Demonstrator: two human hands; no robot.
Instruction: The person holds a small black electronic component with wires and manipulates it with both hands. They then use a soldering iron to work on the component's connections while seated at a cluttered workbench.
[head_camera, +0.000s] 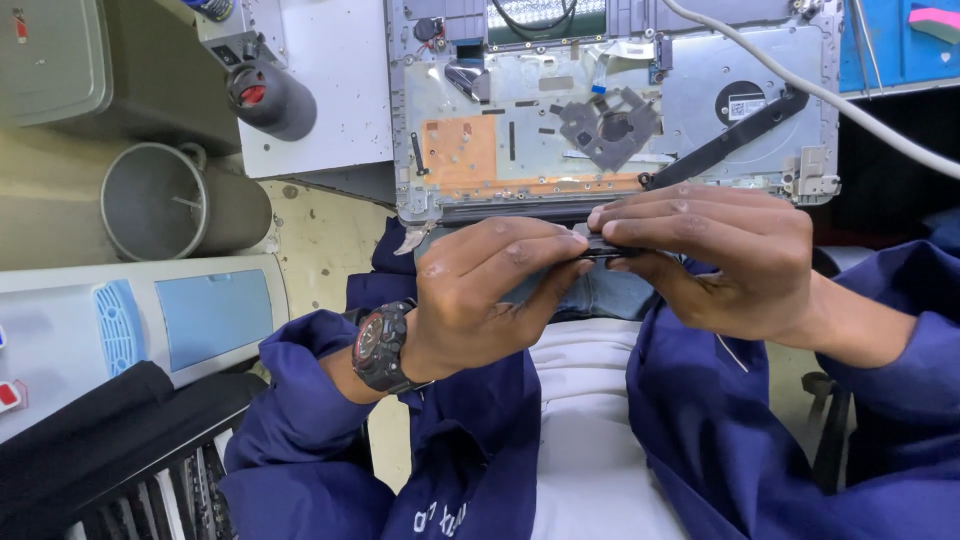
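Note:
An opened laptop base (690, 90) lies upside down in front of me, showing bare metal, an orange copper patch (460, 150) and a black bracket (730, 140). Both hands meet just below its near edge. My left hand (480, 300), with a black and red watch on the wrist, and my right hand (720, 260) pinch a thin dark flat part (600, 246) between their fingertips. Most of that part is hidden by the fingers. Blue sleeves cover both arms.
A grey metal cup (170, 205) lies on its side at left, beside a dark cylinder (268, 98) with a red spot. A white cable (860, 115) crosses the upper right. A white and blue device (150, 320) sits at lower left.

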